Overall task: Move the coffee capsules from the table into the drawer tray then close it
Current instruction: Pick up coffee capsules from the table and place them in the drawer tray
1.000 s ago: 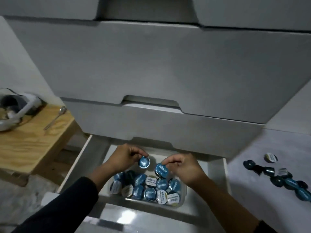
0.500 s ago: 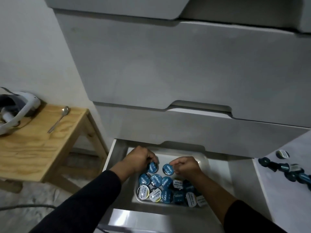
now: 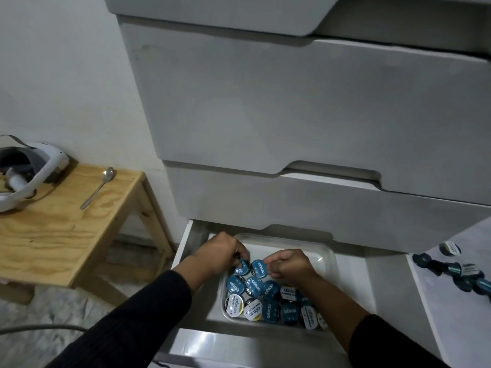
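A tall white drawer cabinet (image 3: 305, 102) filled most of the view, its lowest drawer (image 3: 191, 251) pulled out toward the person. Left of it stood a wooden side table (image 3: 61, 229) carrying a white headset (image 3: 29, 171) and a spoon (image 3: 98, 186), the two lying apart. At the right edge lay the pale table (image 3: 457, 309) with a cluster of coffee capsules (image 3: 462, 272) on it, dark blue ones and a few with white lids, touching one another in a loose line.

Inside the open drawer sat a clear tray (image 3: 322, 254), its near half crowded with capsules in the tray (image 3: 255, 296) lying lid up, some blue and some white.

Both arms reached down and forward into the drawer in dark sleeves, forearms converging over the tray. The left hand (image 3: 220, 252) was turned knuckles up, its fingers curled down and pinching a blue capsule (image 3: 241, 266) at the back edge of the pile. The right hand (image 3: 291, 264) mirrored it, knuckles up, thumb and fingers curled round the rim of a second blue capsule (image 3: 259, 267). The two held capsules sat just beside each other, tilted lids facing the camera, right above the rest of the pile.
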Available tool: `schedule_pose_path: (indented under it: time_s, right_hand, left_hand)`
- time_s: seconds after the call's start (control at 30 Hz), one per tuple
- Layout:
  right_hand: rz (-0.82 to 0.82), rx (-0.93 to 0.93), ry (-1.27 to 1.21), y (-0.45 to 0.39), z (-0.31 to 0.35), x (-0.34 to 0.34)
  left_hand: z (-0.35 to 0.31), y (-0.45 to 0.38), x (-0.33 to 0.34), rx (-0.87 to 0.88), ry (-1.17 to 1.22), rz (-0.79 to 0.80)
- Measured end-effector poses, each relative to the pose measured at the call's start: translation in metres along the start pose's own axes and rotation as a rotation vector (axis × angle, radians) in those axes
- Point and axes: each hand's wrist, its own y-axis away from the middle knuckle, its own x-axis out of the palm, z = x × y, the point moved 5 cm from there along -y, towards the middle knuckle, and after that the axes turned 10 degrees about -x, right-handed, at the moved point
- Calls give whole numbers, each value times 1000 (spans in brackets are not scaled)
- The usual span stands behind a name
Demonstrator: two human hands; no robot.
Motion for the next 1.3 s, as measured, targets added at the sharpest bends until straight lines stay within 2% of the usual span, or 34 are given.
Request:
schedule_pose_path:
  time_s: [0.3, 0.47, 0.6, 0.77, 0.93, 1.13, 1.3]
  right_hand:
    - [7, -102, 213, 1, 0, 0]
    - [-3, -260, 437, 16, 16, 0]
    - [44, -371, 675, 35, 27, 11]
    - [-36, -525, 986, 61, 33, 16]
    - [-313, -732, 959, 90, 34, 0]
    - [-361, -746, 965, 114, 20, -46]
    - [-429, -727, 951, 138, 7, -117]
  left_hand:
    - [-10, 19, -5, 34, -50, -86]
    - [-19, 42, -6, -60, -71, -153]
    - [-31, 66, 1, -151, -49, -276]
    - [-54, 92, 14, -198, 31, -425]
    - [-76, 108, 25, -222, 48, -462]
    - [-126, 113, 35, -150, 0, -489]
    - [-193, 106, 50, -28, 97, -568]
